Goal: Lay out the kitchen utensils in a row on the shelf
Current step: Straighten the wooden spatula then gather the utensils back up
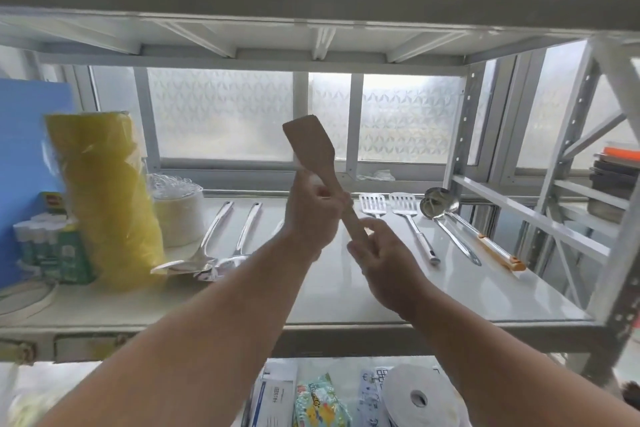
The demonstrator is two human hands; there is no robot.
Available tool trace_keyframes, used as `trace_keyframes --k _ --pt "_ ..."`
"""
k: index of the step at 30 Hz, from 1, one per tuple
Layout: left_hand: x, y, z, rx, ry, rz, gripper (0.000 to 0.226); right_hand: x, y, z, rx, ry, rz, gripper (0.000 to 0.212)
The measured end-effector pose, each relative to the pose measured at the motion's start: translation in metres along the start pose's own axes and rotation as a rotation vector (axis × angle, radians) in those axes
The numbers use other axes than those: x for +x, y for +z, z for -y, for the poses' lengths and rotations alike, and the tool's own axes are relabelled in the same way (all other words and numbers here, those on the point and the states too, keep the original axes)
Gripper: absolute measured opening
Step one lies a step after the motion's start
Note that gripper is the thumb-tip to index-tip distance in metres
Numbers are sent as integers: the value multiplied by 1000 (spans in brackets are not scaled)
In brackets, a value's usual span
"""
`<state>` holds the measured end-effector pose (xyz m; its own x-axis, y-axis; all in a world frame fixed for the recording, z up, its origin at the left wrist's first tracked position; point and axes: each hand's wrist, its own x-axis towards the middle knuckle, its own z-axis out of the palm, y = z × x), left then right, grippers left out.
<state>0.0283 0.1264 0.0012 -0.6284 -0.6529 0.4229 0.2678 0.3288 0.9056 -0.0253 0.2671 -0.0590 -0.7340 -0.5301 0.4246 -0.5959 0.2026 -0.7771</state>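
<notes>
Shelf [346, 295]: white board, landmark for all entries below. Yellow bag [104, 198]: upright at the shelf's left end, well apart from the work. Wooden spatula [320, 170]: raised clear above the shelf's middle, blade up and tilted left, handle running down to the right. Left hand [311, 215]: above mid-shelf, fingers closed round the spatula's neck. Right hand [377, 253]: just right of it, fingers loosely curled at the handle's lower end; whether it grips or only steadies cannot be told. Two ladles [446, 218]: right end of shelf, bowls to the rear. Two slotted turners [391, 208]: right of centre, heads to the rear. Spoons [221, 239]: left of centre, bowls to the front. Handling note: the bare gap at mid-shelf looks the likely slot; lower the spatula flat, parallel to its neighbours, evenly spaced, touching neither.
</notes>
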Motion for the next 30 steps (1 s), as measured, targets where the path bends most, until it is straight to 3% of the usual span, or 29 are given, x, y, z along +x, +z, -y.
trace_keyframes --k 2,4,7,10,14,19,24,30 --pt "-3 16 23 140 -97 57 16 1 8 3 -91 20 -24 46" --pt "0 25 40 278 -195 102 25 1 13 1 -258 37 38 60" --pt "9 26 57 655 -215 296 54 -2 10 -1 -544 86 192 49" --pt "9 26 68 904 -154 386 53 -8 -1 -8 -715 31 322 51" --pt "19 29 73 990 -117 455 38 -9 -20 -18 -639 -128 348 10" --pt "45 40 82 1039 -183 514 36 12 -13 -29 -605 -127 315 22" --pt "62 51 90 1097 -231 522 41 32 1 -23 -724 -106 221 50" --pt "66 58 106 1132 -186 463 46 35 6 -31 -715 -89 136 36"
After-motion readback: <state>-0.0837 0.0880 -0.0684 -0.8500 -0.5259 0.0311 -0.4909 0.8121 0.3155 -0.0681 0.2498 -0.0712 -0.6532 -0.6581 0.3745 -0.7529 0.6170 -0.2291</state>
